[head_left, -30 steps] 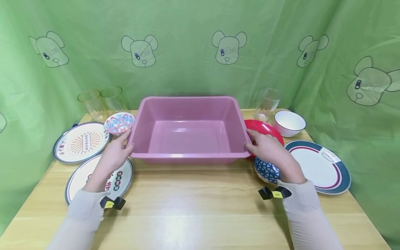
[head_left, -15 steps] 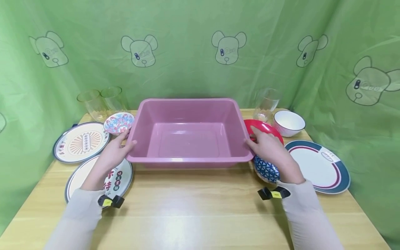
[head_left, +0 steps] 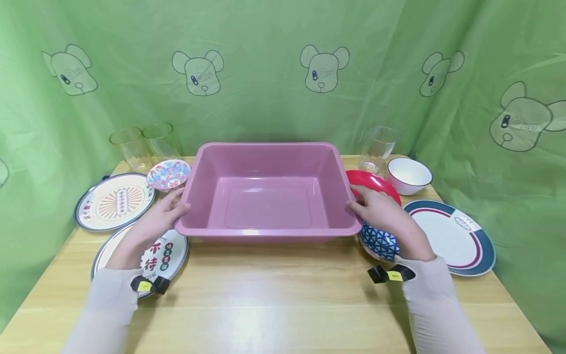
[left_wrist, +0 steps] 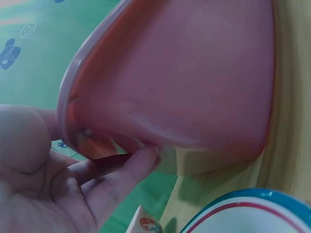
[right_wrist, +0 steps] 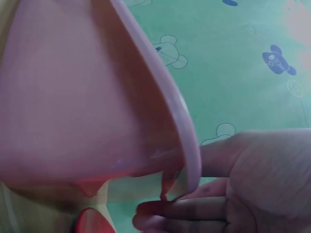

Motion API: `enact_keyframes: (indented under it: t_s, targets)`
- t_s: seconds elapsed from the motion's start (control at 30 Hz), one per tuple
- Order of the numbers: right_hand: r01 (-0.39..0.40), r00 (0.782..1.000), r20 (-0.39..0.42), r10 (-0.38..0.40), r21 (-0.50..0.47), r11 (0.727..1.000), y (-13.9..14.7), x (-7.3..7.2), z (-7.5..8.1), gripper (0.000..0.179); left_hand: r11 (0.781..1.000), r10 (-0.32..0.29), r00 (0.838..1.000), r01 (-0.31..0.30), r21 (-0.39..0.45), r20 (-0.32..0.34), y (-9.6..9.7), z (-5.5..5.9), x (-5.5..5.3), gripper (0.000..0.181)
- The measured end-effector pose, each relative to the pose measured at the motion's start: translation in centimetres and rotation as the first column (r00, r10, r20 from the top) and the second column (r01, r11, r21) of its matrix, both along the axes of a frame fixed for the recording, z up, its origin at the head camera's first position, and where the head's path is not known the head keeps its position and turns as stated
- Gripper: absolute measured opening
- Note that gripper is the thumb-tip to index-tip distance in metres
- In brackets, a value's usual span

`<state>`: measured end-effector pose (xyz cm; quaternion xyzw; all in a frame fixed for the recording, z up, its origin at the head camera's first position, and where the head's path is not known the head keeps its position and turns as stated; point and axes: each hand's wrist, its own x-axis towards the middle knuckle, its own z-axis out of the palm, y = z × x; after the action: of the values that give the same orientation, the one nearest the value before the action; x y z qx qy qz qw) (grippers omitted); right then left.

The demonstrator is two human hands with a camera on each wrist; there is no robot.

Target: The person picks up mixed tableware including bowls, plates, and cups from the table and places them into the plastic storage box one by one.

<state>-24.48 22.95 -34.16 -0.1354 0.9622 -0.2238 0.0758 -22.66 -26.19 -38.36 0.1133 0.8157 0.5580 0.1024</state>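
A pink rectangular basin (head_left: 268, 232) stands at the middle back of the wooden table, with nothing inside it. My left hand (head_left: 161, 214) grips its left rim near the front corner. In the left wrist view, that hand's (left_wrist: 73, 189) thumb is over the rim and its fingers curl beneath. On the opposite rim, my right hand (head_left: 380, 210) holds the basin the same way; the right wrist view shows the fingers of this hand (right_wrist: 248, 179) under the lip. Just beside the right hand are a red plate (head_left: 376, 182) and a blue-patterned bowl (head_left: 379, 241).
On the left are two yellowish glasses (head_left: 132, 150), a small patterned bowl (head_left: 168, 175) and two printed plates (head_left: 106, 204), one partly beneath my left wrist. At right stand clear glassware (head_left: 378, 147), a white bowl (head_left: 410, 174) and a blue-rimmed oval plate (head_left: 442, 236). A green curtain (head_left: 265, 113) hangs behind.
The basin has slid a little toward me, its front rim now lower in the head view. Both hands keep their hold; the left forearm has shifted slightly left.
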Motion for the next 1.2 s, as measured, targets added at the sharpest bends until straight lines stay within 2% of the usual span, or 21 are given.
enact_keyframes:
  t_s: [0.1,0.2,0.43,0.6,0.73,0.8,0.97,1.2]
  targets:
    - [-0.015,1.000,-0.007,0.016,0.013,1.000,0.2,0.3,0.2,0.055,1.000,-0.017,1.000,0.016,0.026,0.023,-0.1,0.2,0.2,0.062]
    - [-0.037,0.999,-0.014,0.037,0.019,0.999,0.3,0.5,0.3,0.052,1.000,-0.014,0.999,0.014,0.016,0.034,-0.2,0.4,0.4,0.062]
    - [-0.061,0.998,0.004,0.061,0.016,0.998,0.8,1.0,0.6,0.055,0.996,-0.023,0.999,0.026,-0.080,0.038,-0.2,0.8,1.0,0.072]
    - [-0.065,0.997,0.044,0.065,-0.015,0.998,1.2,1.2,1.0,0.061,0.994,-0.020,0.999,0.024,-0.106,0.034,-0.5,1.1,1.0,0.073]
    - [-0.038,0.999,0.037,0.038,-0.019,0.999,2.0,1.2,1.3,0.064,0.995,-0.005,1.000,0.009,-0.104,0.031,-0.5,1.0,0.9,0.072]
    - [-0.018,1.000,0.008,0.018,-0.019,1.000,2.5,1.1,1.5,0.062,0.995,-0.002,1.000,0.004,-0.098,0.015,-0.4,0.9,0.8,0.071]
    - [0.063,0.997,-0.035,-0.065,-0.051,0.997,3.8,0.5,1.5,0.060,0.997,-0.016,1.000,0.015,-0.073,-0.003,-0.3,0.5,0.5,0.065]
    - [0.136,0.990,-0.018,-0.137,-0.047,0.990,6.5,-0.3,1.0,0.065,0.996,-0.011,1.000,0.011,-0.086,0.002,-0.5,0.4,0.4,0.066]
